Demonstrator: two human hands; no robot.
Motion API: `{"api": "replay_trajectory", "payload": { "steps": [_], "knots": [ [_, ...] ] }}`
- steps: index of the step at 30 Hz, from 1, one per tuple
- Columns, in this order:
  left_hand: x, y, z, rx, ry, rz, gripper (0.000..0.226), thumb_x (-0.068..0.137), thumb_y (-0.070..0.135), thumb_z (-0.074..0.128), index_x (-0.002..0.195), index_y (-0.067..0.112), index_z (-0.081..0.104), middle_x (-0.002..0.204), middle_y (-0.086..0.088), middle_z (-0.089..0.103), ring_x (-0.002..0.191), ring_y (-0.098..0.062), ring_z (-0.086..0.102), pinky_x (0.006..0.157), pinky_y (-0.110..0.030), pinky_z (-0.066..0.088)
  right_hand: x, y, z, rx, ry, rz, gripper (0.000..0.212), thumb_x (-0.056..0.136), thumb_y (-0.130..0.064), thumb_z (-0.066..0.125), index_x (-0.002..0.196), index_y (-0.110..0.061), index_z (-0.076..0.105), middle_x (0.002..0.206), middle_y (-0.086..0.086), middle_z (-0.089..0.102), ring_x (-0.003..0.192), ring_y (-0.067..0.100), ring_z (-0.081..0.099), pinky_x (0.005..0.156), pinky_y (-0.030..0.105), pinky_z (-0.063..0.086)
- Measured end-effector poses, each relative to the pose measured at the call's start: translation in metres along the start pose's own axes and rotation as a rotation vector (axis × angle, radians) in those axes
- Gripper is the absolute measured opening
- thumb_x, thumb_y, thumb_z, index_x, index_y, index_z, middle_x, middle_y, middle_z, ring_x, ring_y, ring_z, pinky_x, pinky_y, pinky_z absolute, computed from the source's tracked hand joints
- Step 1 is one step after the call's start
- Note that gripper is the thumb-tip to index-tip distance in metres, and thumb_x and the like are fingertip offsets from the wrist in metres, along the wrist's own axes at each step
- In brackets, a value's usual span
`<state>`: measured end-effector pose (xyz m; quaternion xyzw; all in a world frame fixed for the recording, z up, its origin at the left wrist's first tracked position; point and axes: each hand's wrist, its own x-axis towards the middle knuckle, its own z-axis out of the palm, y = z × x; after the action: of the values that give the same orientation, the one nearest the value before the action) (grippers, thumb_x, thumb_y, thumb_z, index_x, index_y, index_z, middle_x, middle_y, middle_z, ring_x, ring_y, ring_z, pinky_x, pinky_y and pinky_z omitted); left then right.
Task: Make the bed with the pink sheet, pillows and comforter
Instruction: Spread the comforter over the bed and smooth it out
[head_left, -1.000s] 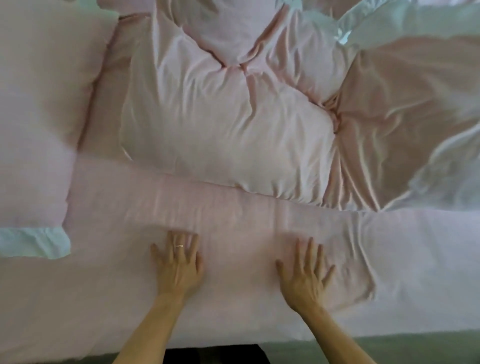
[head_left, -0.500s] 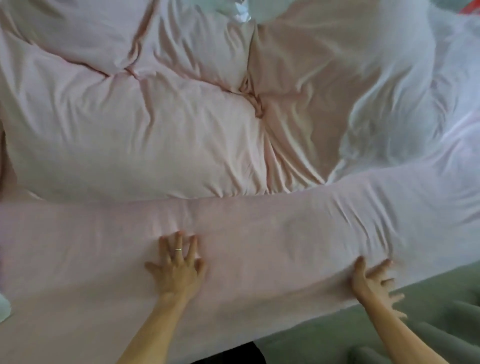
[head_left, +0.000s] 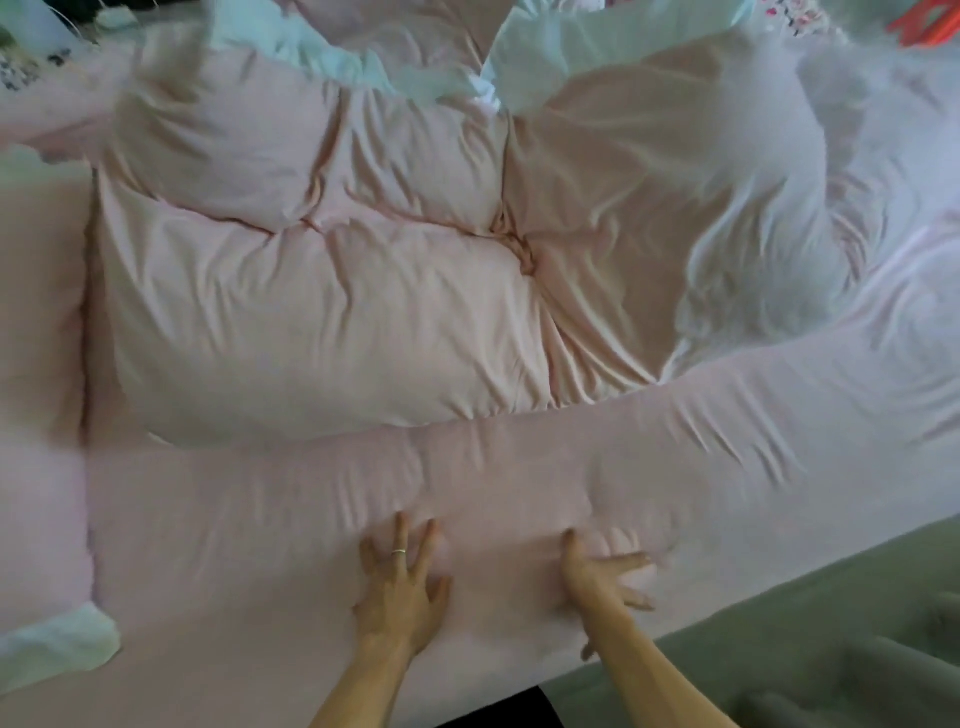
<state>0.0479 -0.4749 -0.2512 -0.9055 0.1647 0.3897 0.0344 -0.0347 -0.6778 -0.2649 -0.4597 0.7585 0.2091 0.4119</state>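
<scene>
Sheet (head_left: 234, 519) in pink is lying stretched along the near edge. The left hand (head_left: 400, 597) is pressing flat on it with fingers spread; the right hand (head_left: 597, 577), blurred, is lying beside with fingers apart. The comforter (head_left: 322, 312) is lying bunched just behind.

L hand (head_left: 402, 597) flat on pink sheet (head_left: 234, 519) | R hand (head_left: 602, 574) beside, fingers spread | comforter (head_left: 322, 291) bunched behind

My left hand (head_left: 400, 597) wore a thin, pale ring (head_left: 399, 552) on one finger. My forearms (head_left: 358, 686) were bare, and my right hand (head_left: 597, 577) showed blurred fingers.
</scene>
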Motion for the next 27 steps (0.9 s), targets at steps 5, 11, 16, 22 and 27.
{"api": "replay_trajectory", "payload": {
  "steps": [5, 11, 16, 22, 27],
  "knots": [
    [-0.021, 0.001, -0.08, -0.022, -0.142, 0.095, 0.047, 0.097, 0.042, 0.033, 0.141, 0.025, 0.039, 0.146, -0.006, 0.044, 0.123, -0.029, 0.052, 0.096, -0.036, 0.044, -0.084, -0.04, -0.019, -0.525, -0.149, -0.362, 0.08, 0.096, -0.055, 0.041, 0.156, -0.011, 0.013, 0.162, 0.02, 0.007, 0.148, 0.038, 0.015, 0.119, 0.046, 0.021],
    [-0.036, -0.013, -0.197, -0.085, -0.001, 0.129, 0.042, 0.096, 0.038, 0.037, 0.136, 0.028, 0.047, 0.139, -0.002, 0.052, 0.123, -0.026, 0.053, 0.096, -0.034, 0.043, -0.205, -0.12, -0.053, -0.522, -0.145, -0.916, 0.067, 0.095, -0.046, 0.053, 0.152, -0.017, 0.031, 0.16, 0.006, 0.027, 0.146, 0.026, 0.026, 0.117, 0.04, 0.026],
    [-0.032, -0.01, -0.304, -0.192, 0.503, 0.257, 0.043, 0.094, 0.03, 0.047, 0.137, 0.026, 0.046, 0.137, -0.001, 0.05, 0.123, -0.024, 0.05, 0.094, -0.035, 0.046, -0.259, -0.217, -0.107, -0.427, -0.018, -1.104, 0.061, 0.087, -0.053, 0.052, 0.138, -0.019, 0.047, 0.141, 0.005, 0.049, 0.132, 0.031, 0.046, 0.099, 0.038, 0.04],
    [-0.001, -0.016, -0.428, -0.044, 0.947, 0.233, 0.07, 0.066, 0.032, 0.081, 0.13, 0.02, 0.057, 0.137, -0.016, 0.054, 0.12, -0.038, 0.055, 0.088, -0.052, 0.05, -0.275, -0.342, -0.178, -0.381, 0.214, -1.327, 0.075, 0.09, -0.05, 0.06, 0.15, -0.016, 0.032, 0.157, 0.009, 0.032, 0.144, 0.031, 0.028, 0.115, 0.044, 0.028],
    [0.031, -0.027, -0.483, -0.098, 0.754, -0.08, 0.1, 0.077, 0.061, 0.064, 0.153, 0.042, 0.001, 0.161, -0.01, -0.012, 0.144, -0.046, 0.007, 0.104, -0.066, 0.027, -0.255, -0.435, -0.188, -0.714, 0.297, -1.408, 0.1, 0.082, -0.072, 0.054, 0.157, -0.028, 0.003, 0.166, 0.001, -0.004, 0.152, 0.024, -0.007, 0.121, 0.057, 0.007]
  ]
}}
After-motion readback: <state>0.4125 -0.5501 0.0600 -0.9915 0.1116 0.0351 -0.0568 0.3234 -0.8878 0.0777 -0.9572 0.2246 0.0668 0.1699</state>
